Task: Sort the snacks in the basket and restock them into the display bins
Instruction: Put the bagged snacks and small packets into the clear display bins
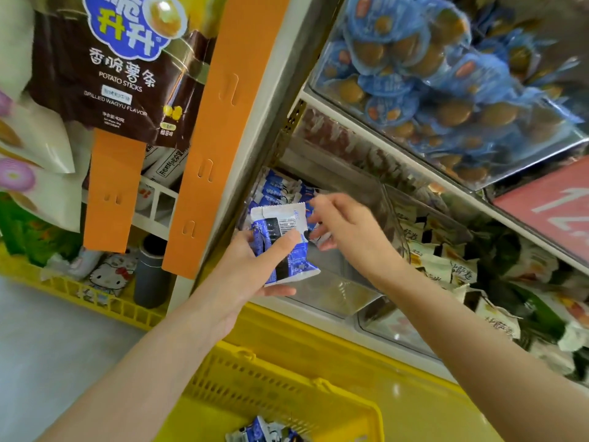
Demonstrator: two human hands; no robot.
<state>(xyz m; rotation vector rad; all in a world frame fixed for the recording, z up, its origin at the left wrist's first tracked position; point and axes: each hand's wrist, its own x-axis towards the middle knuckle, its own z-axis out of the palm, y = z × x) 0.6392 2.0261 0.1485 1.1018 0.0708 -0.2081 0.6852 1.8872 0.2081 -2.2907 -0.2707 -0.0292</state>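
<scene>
Basket: I see the yellow basket (pixel 287 393) nearest me, below both forearms, with more blue-and-white packets (pixel 264 433) lying in its bottom, so I judge the restocking is only partly done.

Left hand: my left hand (pixel 255 266) grips a small stack of blue-and-white snack packets (pixel 280 247), thumb pressed across the top one, fingers underneath.

Right hand: my right hand (pixel 338 224) sits just right of the stack, fingers loosely curled. Something small seems pinched at the fingertips (pixel 315 234), touching the stack's corner, but I cannot tell whether it grips anything.

Target bin: the clear display bin (pixel 347 293) lies just beyond and below both hands, with matching blue packets (pixel 280 189) stood in a row at its back.

Risk, slip: the stack is held by thumb pressure alone; slick wrappers could fan out and drop past the bin's front lip.

Risk, wrong bin: right of my right hand sits a neighbouring bin of white-wrapped snacks (pixel 439 266); a careless release could mix the stock.

Risk, knock: reaching deeper could topple the standing row.
</scene>
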